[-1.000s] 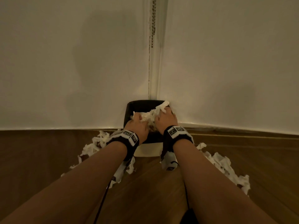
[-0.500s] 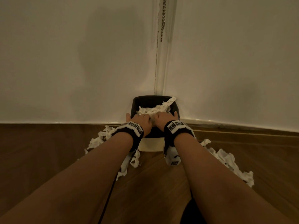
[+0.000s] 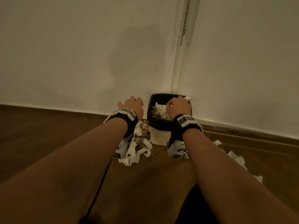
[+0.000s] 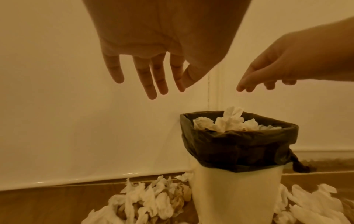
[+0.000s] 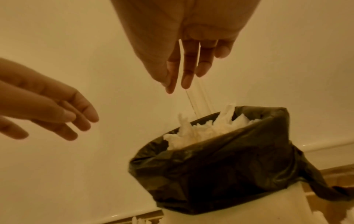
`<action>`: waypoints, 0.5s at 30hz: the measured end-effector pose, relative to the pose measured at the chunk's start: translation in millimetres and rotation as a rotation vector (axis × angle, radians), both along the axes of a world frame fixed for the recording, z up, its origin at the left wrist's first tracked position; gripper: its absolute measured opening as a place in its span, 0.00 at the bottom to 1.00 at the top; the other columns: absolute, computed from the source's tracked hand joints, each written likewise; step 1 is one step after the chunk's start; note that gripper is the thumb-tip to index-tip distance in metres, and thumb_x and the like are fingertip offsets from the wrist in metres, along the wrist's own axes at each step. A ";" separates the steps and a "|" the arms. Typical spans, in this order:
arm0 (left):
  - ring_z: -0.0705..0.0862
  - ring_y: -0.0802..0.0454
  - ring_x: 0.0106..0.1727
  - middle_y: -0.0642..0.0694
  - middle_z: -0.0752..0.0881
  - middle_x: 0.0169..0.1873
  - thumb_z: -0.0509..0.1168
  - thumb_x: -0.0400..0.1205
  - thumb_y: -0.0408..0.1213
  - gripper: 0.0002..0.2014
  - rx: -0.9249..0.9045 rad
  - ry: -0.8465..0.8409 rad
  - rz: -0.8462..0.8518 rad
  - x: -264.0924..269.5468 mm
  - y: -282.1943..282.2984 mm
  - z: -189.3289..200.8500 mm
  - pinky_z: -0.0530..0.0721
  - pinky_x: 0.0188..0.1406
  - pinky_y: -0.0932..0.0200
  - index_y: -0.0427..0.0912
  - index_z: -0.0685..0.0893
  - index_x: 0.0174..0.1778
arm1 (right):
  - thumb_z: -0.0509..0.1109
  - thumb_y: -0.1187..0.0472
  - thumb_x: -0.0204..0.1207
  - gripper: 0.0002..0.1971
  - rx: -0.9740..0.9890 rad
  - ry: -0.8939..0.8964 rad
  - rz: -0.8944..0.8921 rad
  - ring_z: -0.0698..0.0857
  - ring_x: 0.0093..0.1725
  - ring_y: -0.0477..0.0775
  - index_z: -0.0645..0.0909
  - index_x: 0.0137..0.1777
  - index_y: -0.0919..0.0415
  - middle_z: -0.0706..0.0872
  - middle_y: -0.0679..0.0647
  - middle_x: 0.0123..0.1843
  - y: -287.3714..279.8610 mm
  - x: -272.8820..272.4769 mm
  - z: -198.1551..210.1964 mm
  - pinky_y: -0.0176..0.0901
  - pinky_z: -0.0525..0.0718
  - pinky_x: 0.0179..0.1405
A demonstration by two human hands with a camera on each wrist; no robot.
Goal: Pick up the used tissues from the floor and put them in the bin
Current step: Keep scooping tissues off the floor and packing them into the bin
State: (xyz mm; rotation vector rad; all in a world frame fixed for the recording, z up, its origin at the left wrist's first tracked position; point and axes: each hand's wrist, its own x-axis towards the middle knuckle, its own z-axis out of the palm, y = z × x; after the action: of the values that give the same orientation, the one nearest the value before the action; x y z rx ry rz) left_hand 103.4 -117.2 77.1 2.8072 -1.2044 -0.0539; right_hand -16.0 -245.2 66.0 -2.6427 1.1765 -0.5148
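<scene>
Black-lined bin [image 4: 237,145]: stands in the corner of the floor, now heaped with white tissues [image 4: 228,122] up to its rim.
Change: both hands, pressing the wad down half a second ago, now lifted clear and empty.
Left hand [image 4: 145,50]: released, fingers spread, shifted left of the bin.
Right hand [image 5: 184,45]: released, fingers loose above the rim.
Left pile [image 3: 137,147]: on the floor beside the bin.
Right scatter [image 3: 236,157]: along the floor.
Meaning: one load delivered, more pickups needed.

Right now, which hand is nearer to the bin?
Right. The right hand hovers above the bin opening; the left hand is off to the bin's left, above the tissues on the floor.
</scene>
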 end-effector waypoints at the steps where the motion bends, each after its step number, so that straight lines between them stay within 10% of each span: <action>1: 0.77 0.43 0.61 0.45 0.75 0.61 0.51 0.83 0.39 0.13 0.018 0.003 0.007 1.1 5.9 -0.1 0.65 0.65 0.39 0.52 0.74 0.62 | 0.59 0.51 0.81 0.16 0.026 -0.018 0.024 0.79 0.58 0.61 0.83 0.54 0.61 0.81 0.59 0.57 5.9 -0.3 4.7 0.53 0.78 0.57; 7: 0.80 0.44 0.57 0.46 0.81 0.57 0.53 0.84 0.39 0.12 0.198 0.111 0.021 6.1 39.5 -18.0 0.71 0.65 0.42 0.50 0.77 0.60 | 0.59 0.53 0.83 0.20 0.197 -0.090 0.198 0.73 0.28 0.48 0.73 0.29 0.60 0.74 0.51 0.26 41.1 2.2 18.5 0.42 0.70 0.37; 15: 0.81 0.43 0.59 0.42 0.79 0.64 0.57 0.81 0.29 0.18 0.285 0.290 0.010 -2.9 58.1 -66.5 0.82 0.55 0.53 0.48 0.77 0.66 | 0.59 0.61 0.83 0.13 0.532 0.023 0.310 0.89 0.44 0.58 0.84 0.53 0.68 0.90 0.63 0.46 63.8 16.2 -6.4 0.50 0.87 0.51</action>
State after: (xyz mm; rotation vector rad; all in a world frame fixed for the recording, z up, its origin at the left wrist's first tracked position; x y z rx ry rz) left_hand 100.5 -59.1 10.6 2.8991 -1.1944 -0.6568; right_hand 0.2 -181.4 59.5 -2.2994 0.7493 -0.0933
